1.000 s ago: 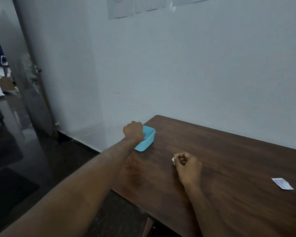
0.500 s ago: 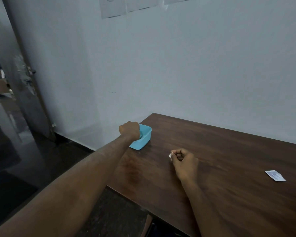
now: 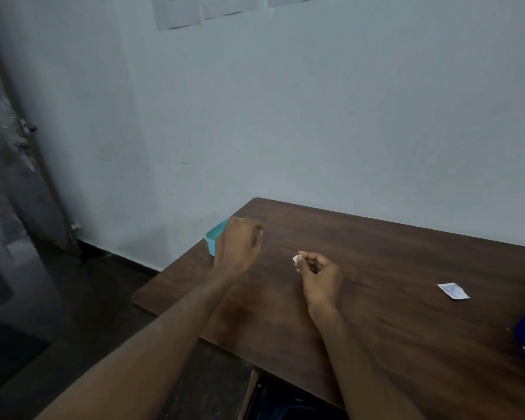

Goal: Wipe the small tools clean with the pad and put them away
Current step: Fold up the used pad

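1. The right hand (image 3: 319, 275) pinched the white pad (image 3: 296, 259) above the table (image 3: 406, 328); best kept bunched.
2. The left hand (image 3: 238, 245) curled in front of the teal tub (image 3: 214, 237); whether it held a tool, I couldn't tell.
3. The tub sat at the table's left edge; open wood lay rightward toward the sachet (image 3: 453, 291).

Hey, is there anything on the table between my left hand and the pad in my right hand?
Nothing visible. Only bare wooden table lies between the left hand and the small white pad pinched in the right hand. The blue tub sits behind the left hand, the wrapper off to the right.
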### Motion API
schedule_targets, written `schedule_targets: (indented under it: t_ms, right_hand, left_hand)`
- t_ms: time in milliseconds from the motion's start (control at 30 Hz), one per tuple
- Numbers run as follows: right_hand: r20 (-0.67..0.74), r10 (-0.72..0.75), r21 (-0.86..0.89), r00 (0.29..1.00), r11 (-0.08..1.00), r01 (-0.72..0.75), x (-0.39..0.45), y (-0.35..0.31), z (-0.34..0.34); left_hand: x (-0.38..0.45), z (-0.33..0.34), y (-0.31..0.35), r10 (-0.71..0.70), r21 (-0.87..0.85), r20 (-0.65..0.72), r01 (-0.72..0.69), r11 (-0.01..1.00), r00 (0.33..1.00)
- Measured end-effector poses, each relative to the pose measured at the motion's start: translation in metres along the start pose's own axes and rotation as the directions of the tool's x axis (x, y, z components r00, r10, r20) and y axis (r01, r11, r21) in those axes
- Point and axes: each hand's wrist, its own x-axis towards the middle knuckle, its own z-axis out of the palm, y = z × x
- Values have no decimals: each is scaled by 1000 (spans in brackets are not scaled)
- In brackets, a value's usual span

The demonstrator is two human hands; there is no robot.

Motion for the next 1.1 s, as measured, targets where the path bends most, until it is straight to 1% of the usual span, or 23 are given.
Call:
schedule_targets:
  t_ms: [100, 133, 167, 233, 333, 433, 500, 533, 600, 700, 767, 933, 1033, 1100]
  right_hand:
    - [-15, 56, 124, 998, 991, -54, 3, -2, -11]
    - [-17, 61, 128, 998, 990, -58, 4, -2, -20]
    - [-16, 59, 110, 998, 992, -57, 7, -3, -28]
    - [-45, 53, 48, 998, 998, -51, 16, -1, -56]
    - [-110, 50, -99, 993, 993, -61, 43, -1, -106]
    - [-189, 55, -163, 981, 983, -87, 63, -1, -159]
    - [-211, 7, -218, 977, 974, -54, 70, 2, -179]
    - [-249, -19, -237, 968, 971, -41, 77, 4, -193]
    - [-290, -77, -263, 954, 965, -2, 77, -2, -197]
    - [-325, -232, -466, 917, 883, 59, 85, -16, -218]
    - [-357, -280, -518, 891, 853, 61, 88, -19, -228]
    - [-483, -245, -484, 841, 875, -24, 85, -4, -235]
    - [-578, -140, -329, 804, 942, -73, 93, -1, -239]
    - [-633, -52, -192, 773, 977, -92, 97, 1, -241]
  left_hand:
    - [-29, 18, 23, 102, -26, 147, -99, 995, 984]
    - [-35, 26, 29, 141, -35, 197, -137, 990, 970]
    - [-39, 31, 34, 170, -58, 235, -160, 985, 957]
    - [-45, 42, 49, 233, -156, 287, -194, 968, 929]
    - [-46, 59, 74, 295, -285, 358, -197, 938, 886]
    - [-47, 83, 105, 336, -324, 395, -212, 922, 855]
    - [-44, 101, 125, 347, -335, 399, -217, 917, 849]
    - [-40, 117, 143, 362, -342, 395, -231, 911, 844]
    - [-38, 124, 155, 347, -324, 366, -231, 917, 863]
    - [-31, 147, 189, 358, -318, 362, -247, 915, 861]
    - [-28, 160, 210, 370, -341, 395, -240, 909, 841]
    - [-24, 184, 259, 366, -328, 364, -250, 911, 856]
    - [-27, 196, 277, 375, -299, 328, -281, 912, 867]
    - [-30, 202, 280, 406, -250, 331, -335, 908, 852]
